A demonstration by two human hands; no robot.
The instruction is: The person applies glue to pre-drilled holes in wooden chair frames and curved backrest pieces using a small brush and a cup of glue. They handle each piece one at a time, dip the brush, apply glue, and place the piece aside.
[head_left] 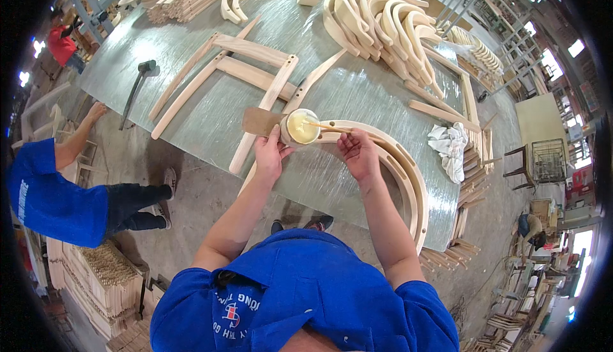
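- Left hand (269,154), fingers wrapped around glue cup (300,127).
- Right hand (359,154), at three o'clock, pinches thin stick (321,125); drips could likely foul curved rail (402,160).

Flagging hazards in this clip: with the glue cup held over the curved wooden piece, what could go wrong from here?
1. The left hand holds the open glue cup tilted above the curved wooden piece; glue might spill onto it or the table.
2. The thin stick in the right hand could drip glue outside the slots.
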